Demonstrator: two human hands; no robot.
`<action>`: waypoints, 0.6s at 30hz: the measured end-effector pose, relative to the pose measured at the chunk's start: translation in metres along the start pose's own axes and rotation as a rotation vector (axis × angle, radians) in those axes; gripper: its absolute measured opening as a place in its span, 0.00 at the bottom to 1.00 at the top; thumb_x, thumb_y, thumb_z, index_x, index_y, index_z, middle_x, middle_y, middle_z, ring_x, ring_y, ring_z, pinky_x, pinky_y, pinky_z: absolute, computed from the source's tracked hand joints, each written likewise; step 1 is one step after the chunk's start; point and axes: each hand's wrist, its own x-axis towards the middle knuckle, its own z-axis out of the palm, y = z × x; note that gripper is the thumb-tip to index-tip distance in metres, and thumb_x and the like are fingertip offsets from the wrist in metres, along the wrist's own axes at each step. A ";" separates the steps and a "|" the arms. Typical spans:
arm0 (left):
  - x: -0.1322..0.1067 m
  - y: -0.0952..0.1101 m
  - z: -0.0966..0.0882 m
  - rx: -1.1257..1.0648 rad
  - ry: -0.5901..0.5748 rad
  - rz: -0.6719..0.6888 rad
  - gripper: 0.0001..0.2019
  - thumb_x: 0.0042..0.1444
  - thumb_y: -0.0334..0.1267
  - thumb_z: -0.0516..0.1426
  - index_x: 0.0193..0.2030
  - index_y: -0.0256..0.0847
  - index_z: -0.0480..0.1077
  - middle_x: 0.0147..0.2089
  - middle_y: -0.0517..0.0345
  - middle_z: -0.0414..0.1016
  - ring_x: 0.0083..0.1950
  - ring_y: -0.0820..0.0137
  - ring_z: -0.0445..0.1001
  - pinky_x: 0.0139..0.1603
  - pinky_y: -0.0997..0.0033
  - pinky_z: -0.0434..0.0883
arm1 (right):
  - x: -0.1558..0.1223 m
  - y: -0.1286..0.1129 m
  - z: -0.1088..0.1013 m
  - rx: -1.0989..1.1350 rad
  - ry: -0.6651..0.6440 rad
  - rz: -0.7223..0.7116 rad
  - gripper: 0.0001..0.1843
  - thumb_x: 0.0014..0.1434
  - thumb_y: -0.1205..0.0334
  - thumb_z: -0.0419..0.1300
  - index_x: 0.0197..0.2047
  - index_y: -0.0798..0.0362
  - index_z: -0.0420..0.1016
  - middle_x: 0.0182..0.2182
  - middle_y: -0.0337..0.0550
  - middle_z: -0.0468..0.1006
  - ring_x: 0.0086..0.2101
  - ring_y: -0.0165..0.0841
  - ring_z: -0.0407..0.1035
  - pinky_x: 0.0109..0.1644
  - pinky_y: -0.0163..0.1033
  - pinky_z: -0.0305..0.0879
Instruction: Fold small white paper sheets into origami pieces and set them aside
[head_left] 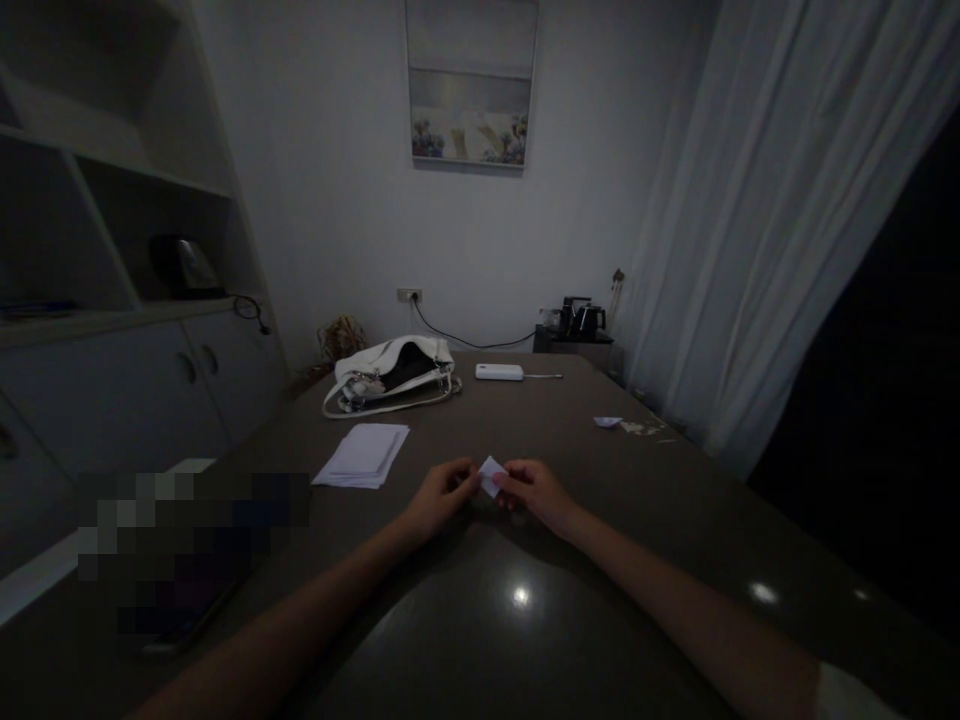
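A small folded piece of white paper point(490, 474) is held up between my two hands, just above the dark table. My left hand point(444, 492) pinches its left edge between thumb and fingers. On the other side, my right hand point(538, 492) grips the right edge, the thumb lying over the front of the paper. The fine folds are too small to make out. To the left of my hands lies a stack of white paper sheets point(364, 453). A small folded paper shape point(607, 422) rests farther off on the right.
A white handbag point(397, 372) sits at the table's far left, with a white power bank point(499, 372) and short cable right of it. Paper scraps point(643, 428) lie near the right edge. A pixelated patch covers the near left. The dark tabletop point(480, 620) reflects light spots.
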 end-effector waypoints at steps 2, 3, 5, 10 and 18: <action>0.000 -0.001 0.000 0.003 0.045 -0.016 0.15 0.54 0.48 0.51 0.27 0.36 0.65 0.24 0.61 0.65 0.27 0.73 0.63 0.28 0.77 0.60 | -0.001 -0.001 0.000 -0.063 -0.044 -0.017 0.18 0.47 0.48 0.62 0.26 0.58 0.72 0.19 0.37 0.72 0.18 0.24 0.62 0.23 0.30 0.58; 0.000 -0.001 0.001 0.003 0.058 -0.023 0.15 0.54 0.48 0.51 0.27 0.36 0.65 0.25 0.61 0.65 0.27 0.73 0.63 0.28 0.76 0.60 | -0.001 -0.001 0.000 -0.093 -0.068 -0.024 0.18 0.47 0.48 0.63 0.25 0.58 0.72 0.19 0.37 0.72 0.18 0.24 0.62 0.23 0.30 0.57; 0.000 -0.001 0.001 -0.002 0.065 -0.029 0.16 0.55 0.48 0.51 0.28 0.36 0.65 0.24 0.61 0.64 0.27 0.73 0.63 0.28 0.76 0.60 | -0.002 -0.001 0.001 -0.148 -0.108 -0.032 0.18 0.47 0.49 0.63 0.25 0.58 0.71 0.19 0.38 0.72 0.18 0.24 0.63 0.22 0.30 0.57; 0.000 0.002 0.000 -0.042 0.038 -0.025 0.15 0.55 0.48 0.51 0.28 0.36 0.64 0.25 0.62 0.63 0.28 0.73 0.62 0.28 0.76 0.60 | -0.003 -0.001 0.000 -0.192 -0.107 -0.061 0.17 0.48 0.50 0.62 0.25 0.59 0.71 0.18 0.38 0.71 0.17 0.24 0.62 0.21 0.30 0.55; 0.000 0.001 -0.001 -0.060 0.054 -0.016 0.16 0.55 0.48 0.52 0.29 0.36 0.64 0.25 0.61 0.64 0.28 0.73 0.63 0.28 0.77 0.60 | -0.004 -0.002 0.003 -0.148 -0.095 -0.056 0.19 0.50 0.48 0.60 0.30 0.58 0.72 0.21 0.39 0.72 0.19 0.25 0.63 0.21 0.30 0.56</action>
